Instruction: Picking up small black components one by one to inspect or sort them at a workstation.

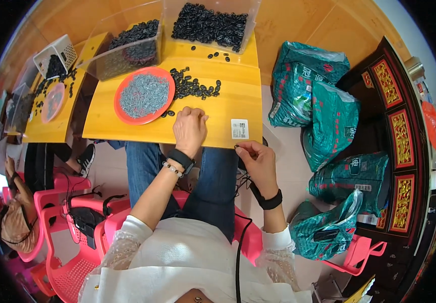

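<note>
My left hand [189,130] rests over the front of the yellow table [213,113], its fingers curled down and together; anything in them is hidden. At the table's front edge, my right hand [259,162] pinches a small black piece [236,146] between thumb and fingertip. Beyond my left hand lies a loose spread of small black oval pieces [194,89]. Just left of them, an orange-red plate [150,119] is heaped with small grey metal pins [144,95], which look like screws. A white printed label [239,129] is stuck near the right front corner.
Two clear bins [127,66] of black pieces stand at the back. A white basket [56,56] and pink plate [53,102] are on the left table. Green bags [331,121] stand on the floor at right, by a dark cabinet. Pink chairs [79,247] and another person [20,224] are at left.
</note>
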`<action>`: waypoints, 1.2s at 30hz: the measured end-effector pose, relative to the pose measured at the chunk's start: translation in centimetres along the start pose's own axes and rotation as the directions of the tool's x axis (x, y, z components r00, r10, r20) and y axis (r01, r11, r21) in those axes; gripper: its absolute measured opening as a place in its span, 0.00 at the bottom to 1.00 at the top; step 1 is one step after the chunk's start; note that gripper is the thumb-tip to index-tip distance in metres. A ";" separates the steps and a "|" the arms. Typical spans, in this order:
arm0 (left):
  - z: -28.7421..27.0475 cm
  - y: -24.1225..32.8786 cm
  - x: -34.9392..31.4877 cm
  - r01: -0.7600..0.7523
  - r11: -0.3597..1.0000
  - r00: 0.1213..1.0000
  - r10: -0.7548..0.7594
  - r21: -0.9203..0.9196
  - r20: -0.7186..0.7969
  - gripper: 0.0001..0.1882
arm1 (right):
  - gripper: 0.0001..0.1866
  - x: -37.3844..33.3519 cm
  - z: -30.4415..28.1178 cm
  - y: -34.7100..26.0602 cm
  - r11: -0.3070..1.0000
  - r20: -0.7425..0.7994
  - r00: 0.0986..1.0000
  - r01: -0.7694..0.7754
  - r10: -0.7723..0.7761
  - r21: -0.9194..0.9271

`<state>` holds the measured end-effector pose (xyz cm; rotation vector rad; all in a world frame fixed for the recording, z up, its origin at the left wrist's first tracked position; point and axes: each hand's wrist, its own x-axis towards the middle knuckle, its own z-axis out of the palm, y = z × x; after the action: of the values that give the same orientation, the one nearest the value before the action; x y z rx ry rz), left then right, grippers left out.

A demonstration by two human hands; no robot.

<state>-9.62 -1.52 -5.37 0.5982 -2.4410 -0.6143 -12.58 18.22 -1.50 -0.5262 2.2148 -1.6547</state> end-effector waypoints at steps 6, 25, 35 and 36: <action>0.6 -0.1 0.0 -0.038 0.997 0.999 0.039 0.059 -0.011 0.05 | 0.06 0.6 0.2 -0.1 1.000 0.002 1.000 0.021 -0.021 0.000; -7.6 2.6 -4.2 0.187 0.806 0.977 -0.091 -0.562 0.194 0.09 | 0.08 1.0 4.1 -4.2 0.971 0.049 0.997 0.045 -0.058 0.233; -7.3 2.6 -4.5 0.180 0.819 0.971 -0.058 -0.545 0.233 0.10 | 0.07 0.4 4.1 -4.2 0.982 0.041 0.996 0.074 -0.083 0.175; -7.3 2.6 -4.5 0.163 0.837 0.971 -0.041 -0.522 0.237 0.10 | 0.07 0.3 4.1 -4.2 0.983 0.037 0.996 0.078 -0.086 0.167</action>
<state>-2.58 0.79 -0.34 0.4405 -2.2725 -1.4183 -10.53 13.53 1.37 -0.6105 2.0270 -1.8305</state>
